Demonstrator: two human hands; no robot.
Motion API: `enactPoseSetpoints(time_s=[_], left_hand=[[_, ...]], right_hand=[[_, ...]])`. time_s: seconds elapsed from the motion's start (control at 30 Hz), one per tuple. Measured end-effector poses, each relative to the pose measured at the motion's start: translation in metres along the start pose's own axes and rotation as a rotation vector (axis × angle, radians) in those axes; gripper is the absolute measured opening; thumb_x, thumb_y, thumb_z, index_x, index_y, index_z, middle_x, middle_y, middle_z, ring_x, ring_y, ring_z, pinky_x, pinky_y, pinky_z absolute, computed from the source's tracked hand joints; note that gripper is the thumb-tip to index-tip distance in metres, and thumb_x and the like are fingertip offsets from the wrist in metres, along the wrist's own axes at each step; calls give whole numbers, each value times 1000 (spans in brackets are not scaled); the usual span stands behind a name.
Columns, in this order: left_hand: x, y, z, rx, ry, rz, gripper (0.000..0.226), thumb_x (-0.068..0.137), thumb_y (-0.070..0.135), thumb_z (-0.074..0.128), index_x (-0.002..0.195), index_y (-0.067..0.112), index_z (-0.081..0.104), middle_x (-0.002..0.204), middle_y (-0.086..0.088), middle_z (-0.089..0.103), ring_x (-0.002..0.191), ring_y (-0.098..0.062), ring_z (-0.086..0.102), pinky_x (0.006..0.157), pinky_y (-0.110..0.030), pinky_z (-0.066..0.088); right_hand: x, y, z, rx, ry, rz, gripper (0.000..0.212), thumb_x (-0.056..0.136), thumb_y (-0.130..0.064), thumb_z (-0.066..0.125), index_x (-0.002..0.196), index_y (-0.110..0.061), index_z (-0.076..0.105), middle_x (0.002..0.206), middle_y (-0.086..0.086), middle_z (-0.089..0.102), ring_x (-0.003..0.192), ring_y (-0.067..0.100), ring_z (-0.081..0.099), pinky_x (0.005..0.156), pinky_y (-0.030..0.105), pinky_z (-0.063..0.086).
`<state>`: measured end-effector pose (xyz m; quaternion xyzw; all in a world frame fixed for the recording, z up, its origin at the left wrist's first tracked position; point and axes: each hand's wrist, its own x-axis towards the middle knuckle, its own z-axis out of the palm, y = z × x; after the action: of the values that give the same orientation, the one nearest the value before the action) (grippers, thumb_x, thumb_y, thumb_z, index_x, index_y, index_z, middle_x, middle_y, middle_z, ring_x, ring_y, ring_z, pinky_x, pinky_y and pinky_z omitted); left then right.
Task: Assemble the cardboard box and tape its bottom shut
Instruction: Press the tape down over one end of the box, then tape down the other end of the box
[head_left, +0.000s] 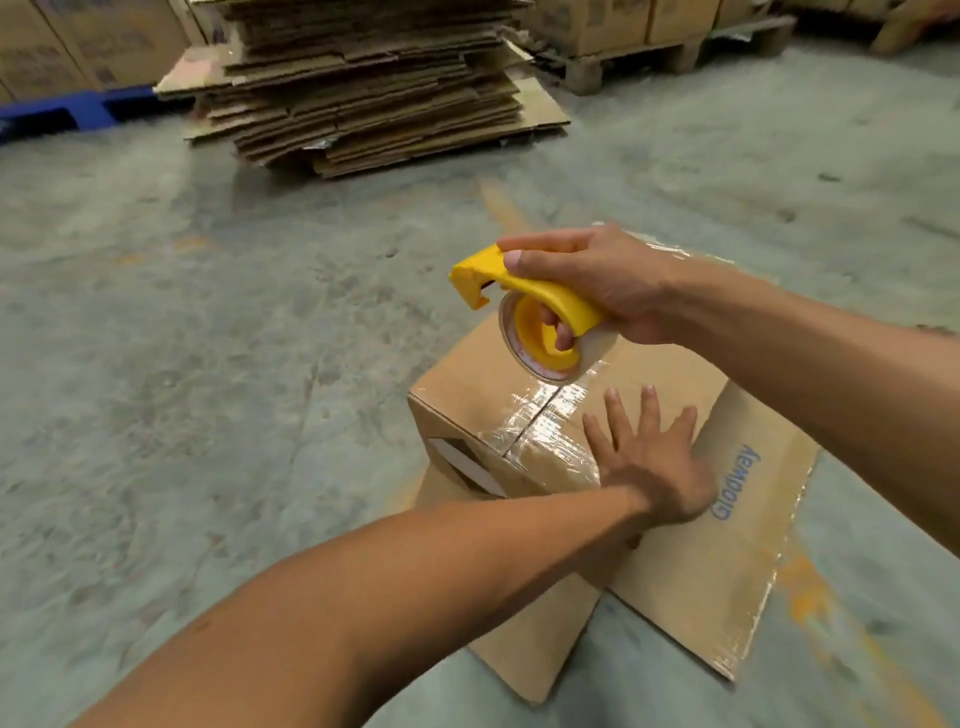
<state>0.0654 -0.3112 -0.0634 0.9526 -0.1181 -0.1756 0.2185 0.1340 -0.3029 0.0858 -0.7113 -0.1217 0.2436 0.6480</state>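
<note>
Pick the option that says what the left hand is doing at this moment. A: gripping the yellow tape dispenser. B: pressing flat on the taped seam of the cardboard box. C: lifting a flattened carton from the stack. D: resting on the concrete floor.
B: the left hand lies open, fingers spread, on the clear tape over the cardboard box, while the right hand holds the yellow tape dispenser.

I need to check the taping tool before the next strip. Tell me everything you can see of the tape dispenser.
The tape dispenser is yellow plastic, a curved handle with a hooked cutter end pointing left. A roll of clear tape on a yellow hub sits under it, red print on its core. The right hand grips it, thumb on top, fingers through the hub. It hangs tilted above the box, over the taped seam; whether tape is attached is unclear.
</note>
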Motion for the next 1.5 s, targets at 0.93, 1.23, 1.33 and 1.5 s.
enactPoseSetpoints(time_s=[0.93, 1.23, 1.33, 1.5], left_hand=[[-49, -67, -160, -1715, -355, -200, 19, 84, 25, 70, 85, 6, 72, 84, -6, 72, 71, -17, 70, 62, -27, 53], [-48, -60, -153, -1672, -420, -209, 15, 87, 13, 65, 98, 5, 71, 75, -1, 71, 62, -11, 68, 61, -25, 54], [-49, -59, -152, -1650, -440, -231, 14, 89, 15, 65, 96, 6, 74, 78, -1, 71, 64, -12, 68, 62, -26, 53], [-49, -58, -149, -1498, -458, -293, 15, 93, 22, 63, 87, 12, 74, 94, -3, 75, 73, -15, 71, 69, -29, 48]], right_hand=[[-59, 9, -112, 161, -262, 217, 74, 54, -54, 91, 123, -37, 69, 43, 5, 44, 27, 7, 43, 36, 22, 47], [-70, 7, -121, 139, -259, 238, 68, 60, -53, 88, 124, -37, 69, 42, 5, 48, 27, 8, 45, 37, 22, 49], [-73, 5, -120, 120, -250, 246, 70, 57, -52, 90, 122, -37, 70, 40, 6, 47, 26, 8, 44, 35, 22, 48], [-76, 4, -118, 53, -243, 283, 71, 51, -55, 91, 117, -40, 72, 41, 6, 48, 26, 9, 43, 34, 21, 47]])
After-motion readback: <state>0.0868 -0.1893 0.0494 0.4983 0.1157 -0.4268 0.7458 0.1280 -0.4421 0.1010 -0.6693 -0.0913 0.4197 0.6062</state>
